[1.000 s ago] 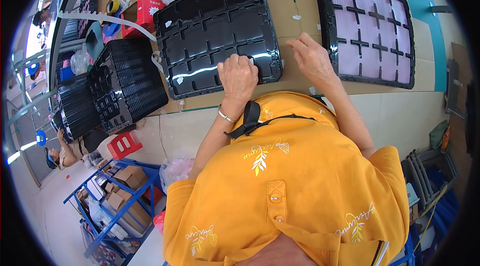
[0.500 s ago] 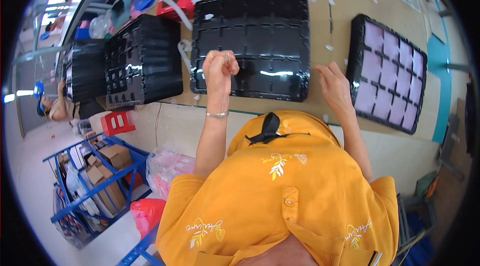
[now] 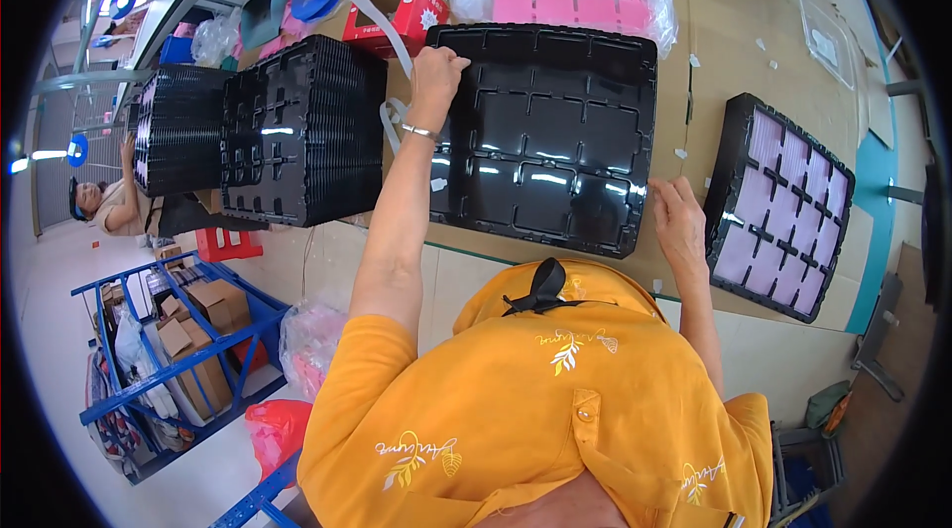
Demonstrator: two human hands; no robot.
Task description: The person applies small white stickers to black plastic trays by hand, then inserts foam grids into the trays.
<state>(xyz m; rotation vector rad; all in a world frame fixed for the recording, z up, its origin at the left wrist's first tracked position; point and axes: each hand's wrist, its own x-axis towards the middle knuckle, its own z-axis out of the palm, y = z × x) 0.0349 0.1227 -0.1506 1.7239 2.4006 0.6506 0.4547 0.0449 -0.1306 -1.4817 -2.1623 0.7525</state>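
Left hand point(image 3: 436, 87) has moved nearer the red box point(image 3: 415, 8); I cannot tell whether it or my right hand point(image 3: 680, 223) grasps the adjacent black tray point(image 3: 550, 112). Apparent step: positioning; next move likely needs firm edge contact.

From my remote seat I see the counter point(image 3: 729, 42) running brown beneath the left hand point(image 3: 436, 87) and right hand point(image 3: 680, 226). Well left of the left hand, a white strip light point(image 3: 50, 155) glows; lower on that side, a blue-framed cart point(image 3: 266, 322) stands on pale floor point(image 3: 61, 330).
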